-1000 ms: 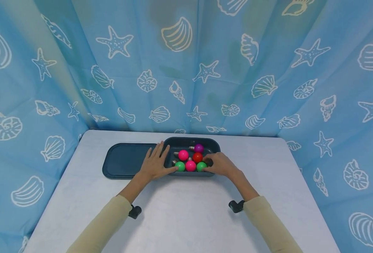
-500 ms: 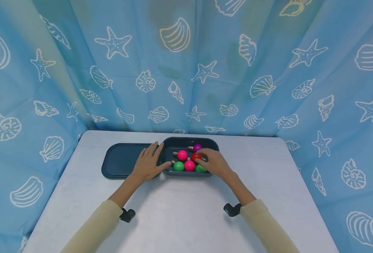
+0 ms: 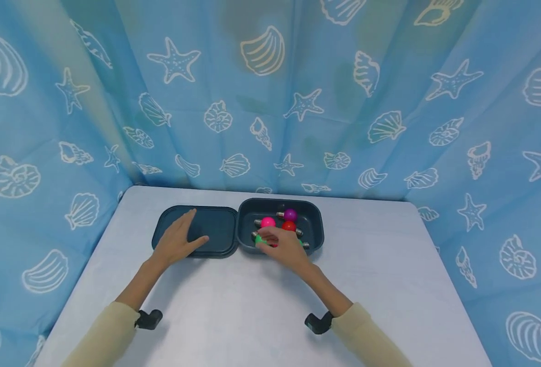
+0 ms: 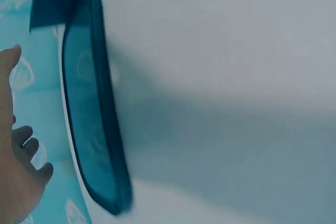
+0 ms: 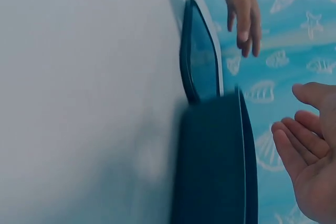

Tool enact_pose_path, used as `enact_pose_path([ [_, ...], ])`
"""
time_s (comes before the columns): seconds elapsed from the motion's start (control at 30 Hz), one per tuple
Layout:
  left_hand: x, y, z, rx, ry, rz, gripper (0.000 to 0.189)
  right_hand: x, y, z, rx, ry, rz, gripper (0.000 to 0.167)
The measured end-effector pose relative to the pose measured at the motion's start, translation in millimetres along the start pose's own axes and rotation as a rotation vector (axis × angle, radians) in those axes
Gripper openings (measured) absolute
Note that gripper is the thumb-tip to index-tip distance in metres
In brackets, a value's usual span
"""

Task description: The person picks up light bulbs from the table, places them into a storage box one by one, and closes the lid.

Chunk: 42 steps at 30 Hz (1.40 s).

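A dark blue-grey box (image 3: 315,216) holds several small coloured light bulbs with metal screw bases. Among them show a purple bulb (image 3: 290,215), a pink bulb (image 3: 267,222), a red bulb (image 3: 289,226) and a green bulb (image 3: 259,239). My right hand (image 3: 289,250) hovers over the box's near side and covers part of the lower row. In the right wrist view its fingers (image 5: 294,148) are loosely bent, with nothing between them and the thumb. Over the flat dark lid (image 3: 217,229), left of the box, my left hand (image 3: 174,242) is held with fingers extended, holding nothing.
Box and lid lie side by side near the back of a white table (image 3: 247,316). A blue curtain (image 3: 270,127) with white shell and starfish prints hangs behind and along both sides. Black wrist cameras stick out at both sleeves.
My left hand has drawn away from the box, leftward over the lid. My right hand has moved left, from the green bulb at the right, past the red bulb, to the box's near left part.
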<state>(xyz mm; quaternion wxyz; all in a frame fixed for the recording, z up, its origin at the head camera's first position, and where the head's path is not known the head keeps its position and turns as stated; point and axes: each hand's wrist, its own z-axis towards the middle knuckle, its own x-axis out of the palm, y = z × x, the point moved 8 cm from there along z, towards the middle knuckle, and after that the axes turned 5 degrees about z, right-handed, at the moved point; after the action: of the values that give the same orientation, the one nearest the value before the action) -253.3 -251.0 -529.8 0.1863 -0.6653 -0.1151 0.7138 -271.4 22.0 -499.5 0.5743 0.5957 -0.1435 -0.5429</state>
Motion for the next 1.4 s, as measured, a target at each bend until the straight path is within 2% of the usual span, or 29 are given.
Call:
enact_pose_path([
  [0.2,-15.0,44.7,-24.8,-0.098,0.038,0.018,0.096,38.1,15.1,-0.8,0.052,0.014,0.040,0.039],
  [0.3,-19.6,58.3,-30.9,-0.121,0.049,0.031,0.097,52.8,14.9,-0.9,0.062,-0.001,0.045,0.042],
  [0.4,-22.3,68.6,-34.8,-0.145,0.056,0.042,0.098,65.8,11.9,-0.2,0.036,-0.027,0.020,0.043],
  [0.57,-23.6,77.1,-39.2,-0.171,0.064,0.057,0.094,83.2,2.6,1.3,0.013,-0.082,-0.068,0.042],
  [0.67,-23.6,81.3,-41.6,-0.188,0.080,0.047,0.091,92.9,-0.1,4.0,0.040,-0.105,-0.114,0.043],
  [0.83,-21.6,87.4,-40.0,-0.229,0.136,0.026,0.088,106.7,9.0,17.5,0.077,-0.101,-0.173,0.047],
  [0.93,-21.6,91.0,-36.0,-0.263,0.156,0.006,0.086,113.5,13.2,34.2,0.127,-0.068,-0.161,0.050],
  [1.13,-17.4,94.7,-27.8,-0.306,0.196,-0.040,0.085,118.1,12.6,68.4,0.265,-0.056,-0.211,0.054],
  [1.4,-14.2,90.9,-17.3,-0.306,0.195,-0.092,0.082,134.7,5.0,84.7,0.365,-0.015,-0.238,0.061],
])
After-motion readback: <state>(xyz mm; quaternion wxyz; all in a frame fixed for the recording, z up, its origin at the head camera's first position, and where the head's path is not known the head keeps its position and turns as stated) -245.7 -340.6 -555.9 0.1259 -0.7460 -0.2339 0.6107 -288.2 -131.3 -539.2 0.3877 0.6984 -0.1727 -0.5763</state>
